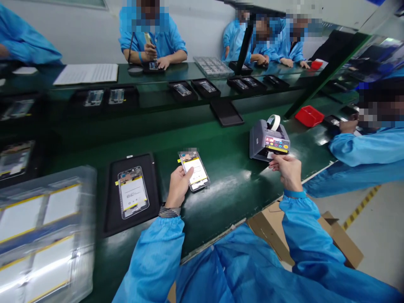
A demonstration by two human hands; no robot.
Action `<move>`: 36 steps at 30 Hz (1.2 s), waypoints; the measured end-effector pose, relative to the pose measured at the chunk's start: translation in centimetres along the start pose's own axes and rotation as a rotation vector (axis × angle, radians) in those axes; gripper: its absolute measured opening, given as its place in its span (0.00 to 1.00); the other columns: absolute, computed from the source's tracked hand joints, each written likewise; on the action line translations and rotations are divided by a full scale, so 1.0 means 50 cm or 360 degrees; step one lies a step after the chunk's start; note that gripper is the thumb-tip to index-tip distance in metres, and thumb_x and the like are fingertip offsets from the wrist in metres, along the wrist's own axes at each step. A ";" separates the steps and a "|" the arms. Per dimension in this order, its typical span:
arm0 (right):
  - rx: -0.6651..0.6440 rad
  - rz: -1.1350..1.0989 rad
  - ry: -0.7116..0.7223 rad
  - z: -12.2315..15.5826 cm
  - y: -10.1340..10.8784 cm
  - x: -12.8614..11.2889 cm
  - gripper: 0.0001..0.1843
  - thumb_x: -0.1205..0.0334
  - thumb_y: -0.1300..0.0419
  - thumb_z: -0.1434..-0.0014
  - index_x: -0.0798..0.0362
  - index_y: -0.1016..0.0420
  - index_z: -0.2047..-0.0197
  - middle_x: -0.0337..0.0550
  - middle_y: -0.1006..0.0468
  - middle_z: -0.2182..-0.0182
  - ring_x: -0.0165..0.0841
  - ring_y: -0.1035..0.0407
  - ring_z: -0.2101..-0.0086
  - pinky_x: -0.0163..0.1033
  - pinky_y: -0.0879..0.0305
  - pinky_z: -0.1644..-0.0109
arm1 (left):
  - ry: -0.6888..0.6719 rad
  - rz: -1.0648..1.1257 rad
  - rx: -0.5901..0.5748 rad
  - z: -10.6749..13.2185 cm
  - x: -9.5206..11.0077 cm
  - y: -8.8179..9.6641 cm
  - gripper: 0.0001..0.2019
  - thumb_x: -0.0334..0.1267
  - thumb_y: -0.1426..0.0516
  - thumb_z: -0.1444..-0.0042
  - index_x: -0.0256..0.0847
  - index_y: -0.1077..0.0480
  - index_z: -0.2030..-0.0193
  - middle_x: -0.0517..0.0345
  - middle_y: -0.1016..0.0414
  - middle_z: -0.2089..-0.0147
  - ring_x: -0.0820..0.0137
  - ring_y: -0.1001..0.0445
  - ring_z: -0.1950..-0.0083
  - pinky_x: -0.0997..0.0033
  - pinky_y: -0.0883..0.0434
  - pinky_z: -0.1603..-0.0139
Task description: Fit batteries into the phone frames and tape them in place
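My left hand (180, 185) grips an opened phone (198, 169) by its left edge, thumb over the white battery. The phone's bare circuit board shows at its top end. At the front of a grey automatic tape dispenser (268, 141), my right hand (288, 168) is closed, with thumb and forefinger pinched at the outlet. A small whitish piece of tape (270, 155) shows by the fingertips. A roll of tape (274, 122) stands in the top of the dispenser. Left of my left hand, a second opened phone (133, 193) lies in a black tray (110, 210).
A clear plastic tray (90, 219) of batteries is at the lower left. Behind the phones lies another black tray (226, 112). A red bin (309, 116) sits right of the dispenser. Co-workers in blue work across the bench and at the right. Cardboard boxes (273, 225) stand below the bench edge.
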State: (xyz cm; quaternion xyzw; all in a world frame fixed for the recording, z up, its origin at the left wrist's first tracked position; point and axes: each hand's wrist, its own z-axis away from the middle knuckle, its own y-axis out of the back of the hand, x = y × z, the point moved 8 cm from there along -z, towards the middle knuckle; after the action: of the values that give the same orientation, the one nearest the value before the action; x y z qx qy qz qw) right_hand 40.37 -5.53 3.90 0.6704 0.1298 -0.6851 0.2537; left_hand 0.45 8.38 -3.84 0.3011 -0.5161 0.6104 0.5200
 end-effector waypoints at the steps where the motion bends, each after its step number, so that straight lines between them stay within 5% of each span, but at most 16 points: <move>1: 0.0014 0.0018 0.0011 0.001 0.001 -0.001 0.11 0.63 0.28 0.52 0.57 0.25 0.78 0.45 0.24 0.82 0.30 0.32 0.83 0.31 0.39 0.83 | -0.0007 0.0000 -0.0002 0.000 0.000 0.000 0.31 0.49 0.25 0.60 0.32 0.25 0.53 0.42 0.16 0.54 0.55 0.16 0.55 0.51 0.20 0.49; 8: 0.0081 0.0115 0.0091 0.009 0.008 -0.019 0.15 0.69 0.31 0.50 0.52 0.29 0.83 0.38 0.35 0.86 0.29 0.38 0.84 0.36 0.43 0.79 | -0.0037 0.0029 -0.0027 -0.002 -0.005 -0.001 0.28 0.47 0.26 0.57 0.33 0.26 0.53 0.41 0.16 0.54 0.53 0.17 0.51 0.49 0.21 0.46; 14: 0.0058 0.0092 0.0090 0.040 0.004 -0.011 0.06 0.67 0.30 0.52 0.52 0.22 0.76 0.36 0.36 0.85 0.29 0.40 0.83 0.39 0.44 0.77 | -0.0059 0.0056 -0.0048 -0.003 -0.009 -0.004 0.27 0.47 0.26 0.55 0.33 0.26 0.53 0.41 0.16 0.52 0.54 0.17 0.51 0.50 0.21 0.46; 17: -0.0219 0.0094 0.0039 0.101 -0.063 0.013 0.08 0.59 0.28 0.54 0.53 0.20 0.71 0.35 0.36 0.86 0.28 0.42 0.83 0.37 0.47 0.78 | -0.0079 0.0043 -0.0060 -0.004 -0.009 -0.007 0.26 0.47 0.26 0.54 0.33 0.26 0.53 0.42 0.16 0.53 0.54 0.16 0.53 0.50 0.21 0.46; 22: -0.0879 0.0122 -0.0078 0.250 -0.250 0.058 0.19 0.48 0.27 0.54 0.55 0.21 0.70 0.35 0.33 0.86 0.25 0.45 0.83 0.33 0.53 0.80 | -0.0086 0.0010 -0.0065 -0.006 -0.011 -0.006 0.28 0.46 0.26 0.55 0.33 0.26 0.52 0.41 0.16 0.52 0.52 0.17 0.50 0.49 0.22 0.45; 26: -0.1154 0.0027 -0.0142 0.315 -0.352 0.076 0.23 0.42 0.27 0.55 0.55 0.22 0.71 0.34 0.34 0.85 0.24 0.47 0.84 0.33 0.56 0.80 | -0.0101 0.0000 -0.0060 -0.006 -0.012 -0.004 0.27 0.48 0.27 0.54 0.34 0.27 0.52 0.41 0.17 0.51 0.53 0.17 0.49 0.52 0.22 0.46; 36: -0.1233 0.0108 -0.0018 0.327 -0.381 0.082 0.21 0.44 0.29 0.51 0.56 0.22 0.69 0.32 0.37 0.86 0.24 0.49 0.82 0.33 0.56 0.78 | -0.0117 0.0045 -0.0057 -0.005 -0.011 -0.007 0.24 0.45 0.28 0.50 0.33 0.27 0.52 0.41 0.17 0.50 0.54 0.17 0.51 0.55 0.21 0.49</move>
State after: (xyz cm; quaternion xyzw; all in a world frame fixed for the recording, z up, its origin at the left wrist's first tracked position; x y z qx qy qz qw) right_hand 16.60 1.27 -2.14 0.5249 0.3554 -0.5803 0.5113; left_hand 0.95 8.43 -4.29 0.3067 -0.5497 0.5969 0.4975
